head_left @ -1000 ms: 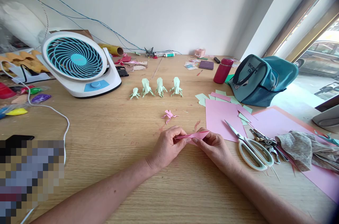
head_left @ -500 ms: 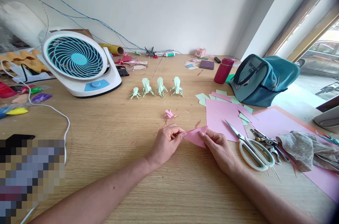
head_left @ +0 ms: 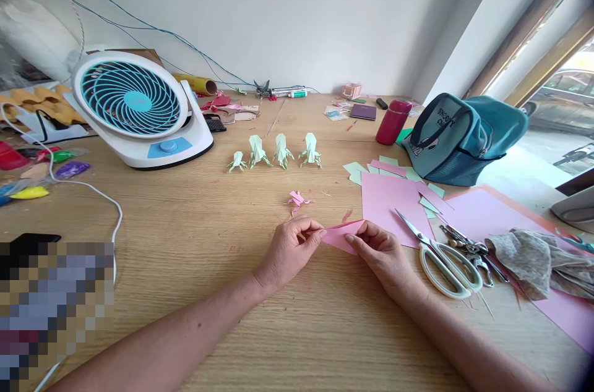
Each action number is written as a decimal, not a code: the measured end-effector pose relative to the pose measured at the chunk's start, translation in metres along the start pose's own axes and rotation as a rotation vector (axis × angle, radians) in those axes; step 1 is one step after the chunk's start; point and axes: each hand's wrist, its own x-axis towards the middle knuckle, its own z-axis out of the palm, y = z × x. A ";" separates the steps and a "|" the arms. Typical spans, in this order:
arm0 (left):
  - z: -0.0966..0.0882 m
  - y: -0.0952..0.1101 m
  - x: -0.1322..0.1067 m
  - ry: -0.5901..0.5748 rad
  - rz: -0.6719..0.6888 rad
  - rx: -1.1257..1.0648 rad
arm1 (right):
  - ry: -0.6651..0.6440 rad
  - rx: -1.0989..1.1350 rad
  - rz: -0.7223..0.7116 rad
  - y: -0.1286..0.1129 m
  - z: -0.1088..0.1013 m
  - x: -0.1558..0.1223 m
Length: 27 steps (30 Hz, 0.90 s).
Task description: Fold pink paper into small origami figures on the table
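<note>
1. Between the two hands, over the near middle of the table [head_left: 185, 225], is a piece of folded pink paper [head_left: 341, 237]; whether it touches the wood cannot be told.
2. The left hand [head_left: 291, 250] is nearly closed, its thumb and forefinger pinching the paper's left tip, the other fingers curled behind.
3. The right hand [head_left: 381, 253] is partly curled, the thumb pressed flat on the paper's near face and the fingers bent behind its right end.
4. The folded paper has its long axis running left to right, roughly across the person's body. Its narrow end points left, into the left hand; it widens rightward, and its lower edge slopes down that way.
5. Along the top edge the layers part slightly, showing a darker pink inside. The faces look smooth and matt, the edges straight.
6. Just beyond the left hand lies a small pink paper figure [head_left: 297, 199] with thin, spread legs.
7. Farther back, four pale green paper figures [head_left: 310, 148] stand in a row, angular bodies on splayed legs.
8. To the right lies a flat pink sheet [head_left: 390, 194]; the metal tips of white-handled scissors [head_left: 424, 238] rest over it, near a crumpled, mottled grey cloth [head_left: 522, 259].
9. The table is brown, with visible wood grain.
</note>
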 end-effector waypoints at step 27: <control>-0.005 -0.006 0.005 0.111 -0.031 -0.205 | -0.144 -0.301 0.008 0.002 0.000 -0.005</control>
